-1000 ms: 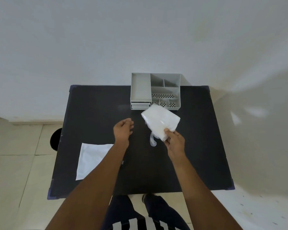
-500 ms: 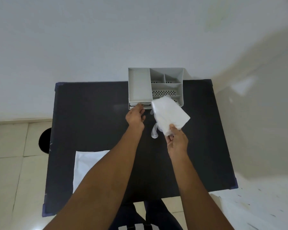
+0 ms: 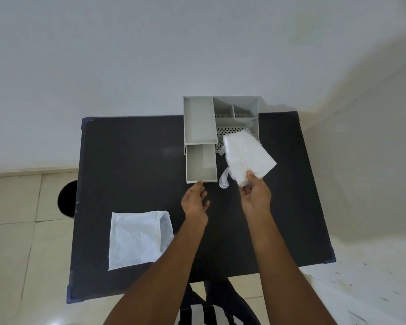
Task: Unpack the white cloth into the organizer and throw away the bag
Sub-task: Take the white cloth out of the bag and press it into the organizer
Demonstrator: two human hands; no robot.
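Right, the grey organizer (image 3: pixel 221 123) sits at the far edge of the black surface (image 3: pixel 131 165), hard against the wall, its drawer (image 3: pixel 201 164) slid out toward the person. The left hand (image 3: pixel 195 202) is at the drawer's front lip, fingertips touching it, the grip loose and closed on nothing. The right hand (image 3: pixel 256 195) pinches the near corner of the white cloth (image 3: pixel 246 156), thumb on top, holding it tilted above the surface just right of the drawer; its far end overlaps the organizer's perforated front compartments and hides them. A thin translucent loop hangs off the cloth's left edge, and whether that is wrapping or part of the cloth is hard to tell. The bag (image 3: pixel 136 238) lies flat near the front left of the surface, mouth toward the left forearm, which covers its right corner. Plenty of bare black room left of the organizer and along the right side. A dark round bin (image 3: pixel 67 199) shows on the floor, half cut off by the surface's left edge.
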